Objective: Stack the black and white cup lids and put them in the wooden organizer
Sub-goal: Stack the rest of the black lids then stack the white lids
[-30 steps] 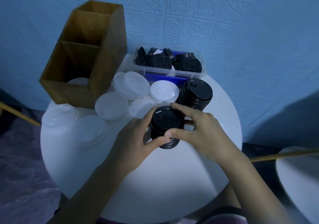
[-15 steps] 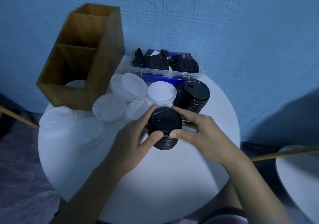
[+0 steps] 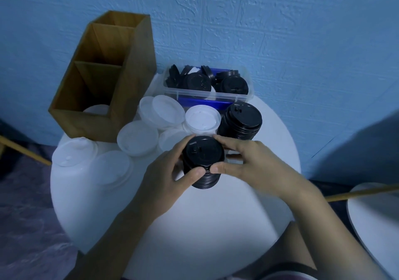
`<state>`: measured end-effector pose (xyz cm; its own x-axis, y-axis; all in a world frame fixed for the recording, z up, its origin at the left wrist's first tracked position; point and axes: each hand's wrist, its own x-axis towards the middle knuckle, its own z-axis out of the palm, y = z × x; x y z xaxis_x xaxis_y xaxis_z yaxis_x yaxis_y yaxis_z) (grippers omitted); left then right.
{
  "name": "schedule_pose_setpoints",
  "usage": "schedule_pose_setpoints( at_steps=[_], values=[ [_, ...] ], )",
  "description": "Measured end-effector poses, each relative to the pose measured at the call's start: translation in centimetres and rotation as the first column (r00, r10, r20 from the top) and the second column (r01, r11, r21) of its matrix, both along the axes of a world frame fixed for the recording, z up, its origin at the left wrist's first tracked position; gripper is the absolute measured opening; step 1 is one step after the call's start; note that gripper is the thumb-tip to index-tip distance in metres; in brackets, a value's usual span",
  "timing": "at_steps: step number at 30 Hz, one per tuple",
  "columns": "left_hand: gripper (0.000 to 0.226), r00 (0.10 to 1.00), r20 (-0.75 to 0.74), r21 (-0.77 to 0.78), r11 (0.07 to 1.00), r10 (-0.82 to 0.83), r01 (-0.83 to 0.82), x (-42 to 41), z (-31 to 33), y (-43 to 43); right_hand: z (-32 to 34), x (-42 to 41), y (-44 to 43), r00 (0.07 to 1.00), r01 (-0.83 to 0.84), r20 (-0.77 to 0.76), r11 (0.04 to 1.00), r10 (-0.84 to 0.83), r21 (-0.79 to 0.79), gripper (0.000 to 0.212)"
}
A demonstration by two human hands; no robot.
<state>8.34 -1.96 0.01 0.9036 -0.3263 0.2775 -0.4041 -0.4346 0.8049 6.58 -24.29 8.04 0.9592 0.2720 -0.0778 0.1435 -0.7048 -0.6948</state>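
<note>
Both hands were on one stack of black lids [image 3: 203, 156], which stood near the middle of the round white table [image 3: 194, 225]. My left hand [image 3: 170, 172] gripped it from 9 o'clock, thumb on the near side and fingers curled round the far rim. My right hand [image 3: 248, 163] gripped it from 3 o'clock, thumb tip beside the left thumb.

A second black stack [image 3: 241, 121] stood at 1 o'clock, just beside the held one. Loose white lids [image 3: 138, 137] were spread from 9 to 12 o'clock. The wooden organizer [image 3: 133, 85] stood at 10 o'clock with a white lid [image 3: 97, 109] in its near compartment (far compartments too dark to read). The clear bin [image 3: 207, 95] at 12 o'clock held more black lids.
</note>
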Motion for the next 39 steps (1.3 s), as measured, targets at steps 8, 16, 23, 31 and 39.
schedule_pose_setpoints(
  at_steps=[8, 16, 23, 31, 39],
  values=[
    [0.064, 0.991, 0.105, 0.027, 0.996, 0.081, -0.085, -0.2, -0.1, 0.0, 5.6, 4.0, -1.3, 0.992, 0.016, 0.129, 1.0, -0.014, -0.014, 0.041],
    [0.068, 0.99, 0.108, 0.12, 0.988, 0.089, -0.101, 0.2, -0.2, 0.0, 4.8, 15.4, -2.4, 0.855, 0.478, 0.359, 0.837, -0.374, -0.266, 0.034],
    [0.072, 0.992, 0.091, 0.148, 0.984, 0.089, -0.102, 0.4, -0.1, -0.1, 2.6, 18.5, -1.4, 0.849, 0.525, 0.322, 0.741, -0.42, -0.418, 0.049],
    [0.075, 0.991, 0.079, 0.145, 0.983, 0.105, -0.116, 0.4, -0.3, -0.1, 4.7, 16.8, -2.2, 0.831, 0.462, 0.422, 0.873, -0.364, -0.156, 0.051],
    [0.075, 0.992, 0.073, 0.123, 0.986, 0.107, -0.116, 0.2, -0.1, -0.2, 3.1, 17.2, -3.1, 0.93, 0.34, 0.241, 0.898, -0.277, -0.28, 0.049]
  ],
)
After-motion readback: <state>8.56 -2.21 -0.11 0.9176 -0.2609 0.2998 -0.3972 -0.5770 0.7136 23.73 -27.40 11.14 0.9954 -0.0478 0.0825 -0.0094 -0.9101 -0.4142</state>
